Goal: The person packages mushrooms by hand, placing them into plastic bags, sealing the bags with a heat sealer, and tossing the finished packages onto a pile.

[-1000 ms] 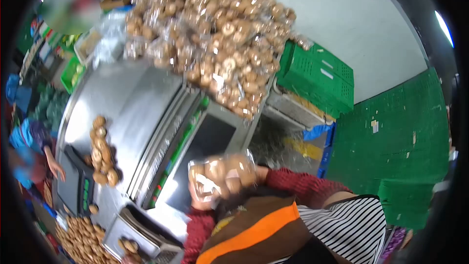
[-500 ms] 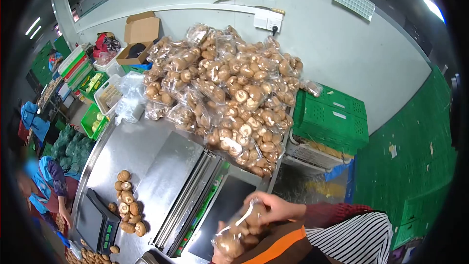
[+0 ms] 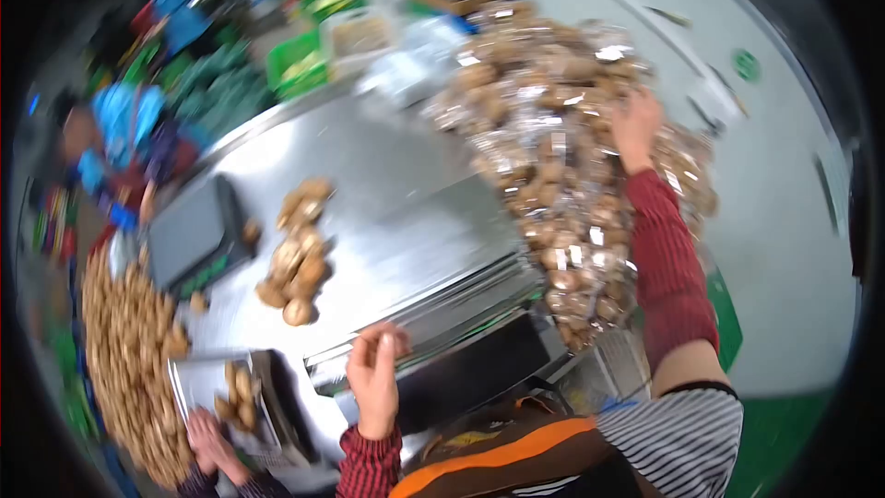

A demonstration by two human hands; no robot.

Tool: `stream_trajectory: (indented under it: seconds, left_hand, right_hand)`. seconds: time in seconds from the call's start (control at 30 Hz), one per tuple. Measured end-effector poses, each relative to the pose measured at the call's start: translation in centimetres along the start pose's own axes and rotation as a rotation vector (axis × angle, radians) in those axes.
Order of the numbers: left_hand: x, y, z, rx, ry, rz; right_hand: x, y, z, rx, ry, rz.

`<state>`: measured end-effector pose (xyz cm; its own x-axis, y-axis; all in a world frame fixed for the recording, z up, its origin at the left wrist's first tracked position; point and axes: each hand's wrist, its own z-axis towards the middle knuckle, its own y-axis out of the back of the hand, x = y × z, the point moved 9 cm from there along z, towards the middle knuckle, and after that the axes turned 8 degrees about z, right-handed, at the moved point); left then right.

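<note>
My right hand [image 3: 636, 124] reaches out to the heap of bagged brown mushrooms [image 3: 553, 194] and is over its upper right part. Motion smears its fingers, and whether a bag is in them cannot be made out. Beside the metal film-wrapping machine [image 3: 433, 318], my left hand [image 3: 373, 378] is raised with its fingers loosely curled and apart, nothing visible in them. A short row of loose mushrooms [image 3: 300, 267] lies on the steel table [image 3: 378, 194], to the left of the machine.
A dark scale [image 3: 194, 231] stands at the table's left, near a large pile of loose mushrooms [image 3: 129, 360]. Another person's hands [image 3: 214, 447] are at a second scale [image 3: 263, 397] holding a few mushrooms. Across the table is a person in blue [image 3: 129, 124]. Plastic bags [image 3: 415, 65] lie at the far edge.
Both hands held a bag of mushrooms low at the front. Now my right hand is out at the heap and my left is empty. The view has swung left; another person's hands appear at bottom left.
</note>
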<state>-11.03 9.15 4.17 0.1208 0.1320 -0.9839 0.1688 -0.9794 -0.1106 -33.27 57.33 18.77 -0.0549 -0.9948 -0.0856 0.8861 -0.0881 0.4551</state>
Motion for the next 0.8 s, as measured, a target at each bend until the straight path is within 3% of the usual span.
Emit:
stream_trajectory:
  seconds: [0.03,0.07,0.1,0.13,0.2,0.3,0.37,0.5,0.6,0.67,0.77,0.8]
  left_hand:
    - [-0.5,3.2,0.2,-0.209,-0.072,0.103]
    - [-0.3,7.0,-0.2,-0.438,-0.063,0.426]
    - [-2.6,8.8,-0.1,-0.647,-0.329,0.641]
    - [-4.1,9.7,0.6,-0.694,-0.348,0.891]
    - [-4.1,11.9,3.1,-0.725,-0.336,1.013]
    - [-2.3,15.4,7.5,-0.648,-0.323,1.036]
    - [-1.2,16.0,10.1,-0.477,-0.261,1.054]
    - [-0.6,13.6,11.5,-0.307,-0.332,1.076]
    - [-0.1,7.7,12.4,0.015,-0.441,1.028]
    - [0.0,3.3,12.4,0.246,-0.491,0.996]
    - [-0.1,-0.1,12.0,0.376,-0.602,0.928]
    - [0.2,1.5,12.9,0.35,-0.46,0.78]
  right_hand:
    - [4.9,1.3,0.8,-0.052,0.02,0.167]
    - [9.3,0.0,0.5,0.078,-0.016,0.463]
    - [14.4,-0.7,-0.4,0.212,-0.061,0.734]
    - [20.7,-2.2,-2.4,0.502,-0.303,1.074]
    - [34.9,-3.5,-5.9,0.738,0.13,1.281]
    - [50.7,-2.5,-10.8,1.059,0.293,1.576]
    - [56.2,-1.8,-12.1,1.07,0.433,1.566]
    - [54.8,-1.4,-14.0,1.192,0.377,1.476]
    - [45.8,0.1,-15.5,1.209,0.147,1.241]
    - [39.3,1.9,-16.4,1.003,-0.112,1.058]
    - [35.6,3.2,-17.7,0.997,-0.139,0.872]
    - [35.8,2.1,-17.1,1.002,-0.19,1.106]
